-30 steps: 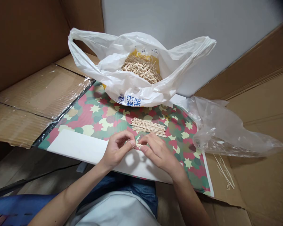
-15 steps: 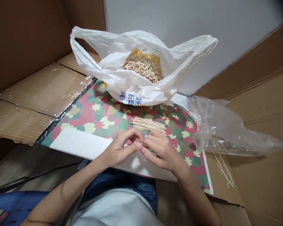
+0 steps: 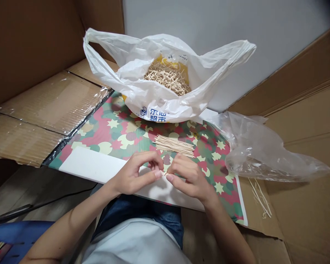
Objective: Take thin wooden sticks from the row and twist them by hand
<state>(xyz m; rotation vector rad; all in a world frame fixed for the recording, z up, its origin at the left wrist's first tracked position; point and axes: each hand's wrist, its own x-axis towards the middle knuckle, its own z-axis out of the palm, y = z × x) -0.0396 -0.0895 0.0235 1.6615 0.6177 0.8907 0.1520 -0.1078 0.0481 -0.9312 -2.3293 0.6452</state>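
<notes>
My left hand [image 3: 136,173] and my right hand [image 3: 188,176] meet fingertip to fingertip over the near part of a star-patterned board [image 3: 110,130]. Both pinch a small pale wooden piece [image 3: 162,172] between them; most of it is hidden by the fingers. Just beyond the hands lies a neat row of thin wooden sticks [image 3: 173,145]. Farther back stands an open white plastic bag [image 3: 165,79] filled with a tangle of small wooden pieces.
A crumpled clear plastic bag [image 3: 261,150] lies at the right edge of the board. A few loose sticks [image 3: 260,200] rest on the cardboard to the right. Taped cardboard flaps [image 3: 44,110] flank the left. A white strip [image 3: 93,167] runs along the board's near edge.
The hands stay together, shifting slightly right and toward me while the fingers work the small piece. The sticks and bags have not moved.
</notes>
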